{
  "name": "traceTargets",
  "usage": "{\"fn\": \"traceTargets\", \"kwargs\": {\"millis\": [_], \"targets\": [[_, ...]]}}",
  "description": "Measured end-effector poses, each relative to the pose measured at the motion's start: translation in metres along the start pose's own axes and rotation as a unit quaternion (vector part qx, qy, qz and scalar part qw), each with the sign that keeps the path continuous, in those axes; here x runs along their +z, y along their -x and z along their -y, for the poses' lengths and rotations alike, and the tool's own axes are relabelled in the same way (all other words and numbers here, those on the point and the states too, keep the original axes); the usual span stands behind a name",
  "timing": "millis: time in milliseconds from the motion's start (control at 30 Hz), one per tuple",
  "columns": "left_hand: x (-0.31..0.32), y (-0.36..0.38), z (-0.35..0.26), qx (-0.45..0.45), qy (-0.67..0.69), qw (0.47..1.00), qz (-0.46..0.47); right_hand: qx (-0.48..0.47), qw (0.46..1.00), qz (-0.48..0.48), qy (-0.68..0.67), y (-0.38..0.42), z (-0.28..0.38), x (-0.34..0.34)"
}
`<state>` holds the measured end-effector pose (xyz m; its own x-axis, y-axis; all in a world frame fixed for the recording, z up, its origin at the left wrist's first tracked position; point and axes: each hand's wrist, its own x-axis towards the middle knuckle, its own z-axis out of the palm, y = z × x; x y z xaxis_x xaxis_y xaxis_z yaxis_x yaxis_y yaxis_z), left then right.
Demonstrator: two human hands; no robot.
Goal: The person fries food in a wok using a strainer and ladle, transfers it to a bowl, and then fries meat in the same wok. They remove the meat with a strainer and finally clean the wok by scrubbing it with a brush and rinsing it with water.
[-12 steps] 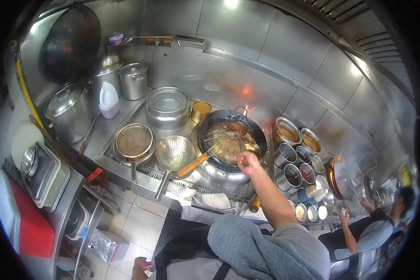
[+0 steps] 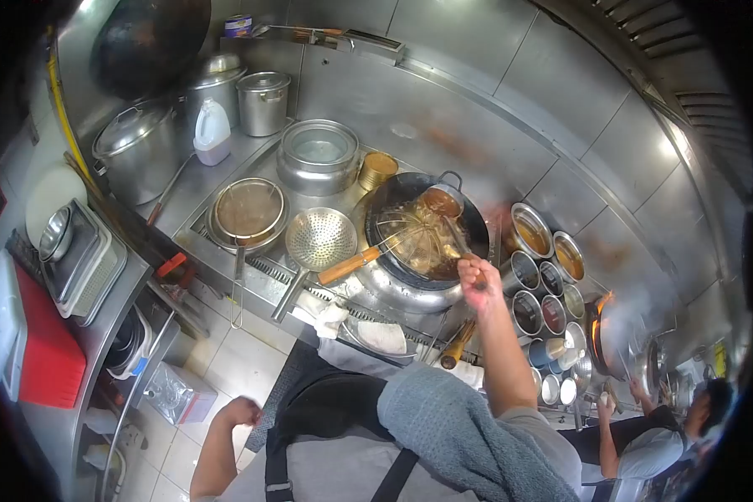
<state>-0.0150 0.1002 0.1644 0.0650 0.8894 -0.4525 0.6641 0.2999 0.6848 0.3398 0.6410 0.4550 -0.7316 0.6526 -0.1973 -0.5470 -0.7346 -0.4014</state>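
Your right hand (image 2: 479, 279) grips the ladle (image 2: 441, 202) by its handle, so its bowl reaches into the wok (image 2: 472, 219) beside the wood-handled strainer (image 2: 349, 265), while your left hand (image 2: 243, 410) hangs low, loosely curled, its contents impossible to tell.

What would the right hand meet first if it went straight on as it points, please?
Probably the wok, just beyond the right hand, though depth is hard to judge here.

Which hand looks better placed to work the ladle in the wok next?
Right, I'd judge: the right hand grips the ladle by its handle near the wok, while the left hand hangs away from the stove.
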Motion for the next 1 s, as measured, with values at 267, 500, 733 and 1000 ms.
{"fn": "traceTargets", "kwargs": {"millis": [267,500,733,1000], "targets": [[-0.157,-0.129,-0.193,0.054,0.088,0.924,-0.369,-0.045,0.925,-0.148,0.346,0.068,-0.004,0.031],[-0.174,-0.23,-0.214,0.097,0.02,0.876,-0.473,-0.079,0.795,-0.181,0.573,0.106,-0.033,0.031],[-0.151,-0.224,-0.206,0.057,0.043,0.899,-0.432,-0.065,0.744,-0.244,0.618,0.08,-0.055,0.001],[-0.095,-0.134,-0.148,0.033,0.059,0.913,-0.402,-0.094,0.697,-0.263,0.66,-0.001,-0.063,-0.05]]}}
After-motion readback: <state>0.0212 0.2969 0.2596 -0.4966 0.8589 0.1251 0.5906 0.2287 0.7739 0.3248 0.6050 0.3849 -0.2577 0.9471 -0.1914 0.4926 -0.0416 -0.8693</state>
